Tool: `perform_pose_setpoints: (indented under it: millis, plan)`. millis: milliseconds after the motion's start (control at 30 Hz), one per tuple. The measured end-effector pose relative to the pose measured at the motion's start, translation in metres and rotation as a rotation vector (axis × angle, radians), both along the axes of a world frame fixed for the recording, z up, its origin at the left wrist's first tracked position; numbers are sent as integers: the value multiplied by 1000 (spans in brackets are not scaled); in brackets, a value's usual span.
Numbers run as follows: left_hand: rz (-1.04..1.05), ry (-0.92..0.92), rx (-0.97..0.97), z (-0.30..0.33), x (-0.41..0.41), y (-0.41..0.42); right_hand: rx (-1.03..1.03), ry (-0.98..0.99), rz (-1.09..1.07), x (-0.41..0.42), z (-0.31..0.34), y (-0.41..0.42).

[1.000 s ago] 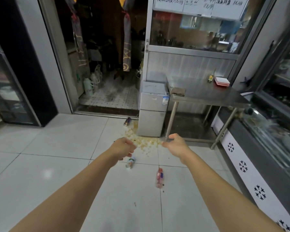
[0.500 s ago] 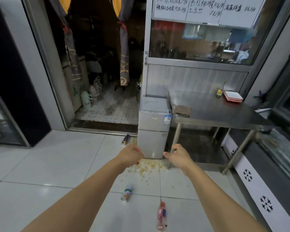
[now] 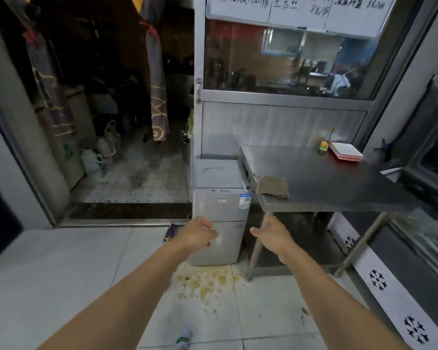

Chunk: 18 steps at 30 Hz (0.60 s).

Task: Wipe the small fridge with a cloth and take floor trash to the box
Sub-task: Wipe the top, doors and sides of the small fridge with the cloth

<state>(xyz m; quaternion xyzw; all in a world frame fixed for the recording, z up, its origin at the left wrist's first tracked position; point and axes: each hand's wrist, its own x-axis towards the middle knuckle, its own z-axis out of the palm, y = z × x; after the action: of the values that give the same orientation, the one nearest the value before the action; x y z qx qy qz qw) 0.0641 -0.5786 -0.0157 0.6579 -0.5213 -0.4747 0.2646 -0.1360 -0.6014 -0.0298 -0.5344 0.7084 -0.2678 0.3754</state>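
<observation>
The small silver fridge (image 3: 220, 205) stands on the floor against the metal partition, beside a steel table (image 3: 334, 183). A brown cloth (image 3: 273, 186) lies folded on the table's near left corner. My left hand (image 3: 196, 234) and my right hand (image 3: 272, 234) are stretched out in front of the fridge's lower door, both empty with loosely curled fingers. Floor trash lies around: a small bottle (image 3: 183, 338) at the bottom edge, a dark can (image 3: 170, 232) left of the fridge, and a yellowish spill (image 3: 206, 282) in front of it.
An open doorway (image 3: 127, 160) to a dim back room is on the left, with jugs on its floor. A sauce bottle (image 3: 324, 145) and stacked red-edged plates (image 3: 347, 152) sit on the table's far end. A display counter (image 3: 402, 286) runs along the right.
I have walked closer to the fridge; it and the table now loom larger. The red bottle on the floor has dropped out of view. Both hands stay empty and raised.
</observation>
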Motion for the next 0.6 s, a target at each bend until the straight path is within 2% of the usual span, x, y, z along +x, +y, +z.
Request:
perform_pose_setpoints:
  millis: [167,400,600]
  plan:
    - [-116,-27,21,5,13,-93,65,-20,-117,9,-1,-59]
    - [-227,-12,37,-8,-6,-190,123,53,-227,-14,-15,-134]
    - [-264,-33,41,-28,-39,-278,67,80,-317,-43,-39,-229]
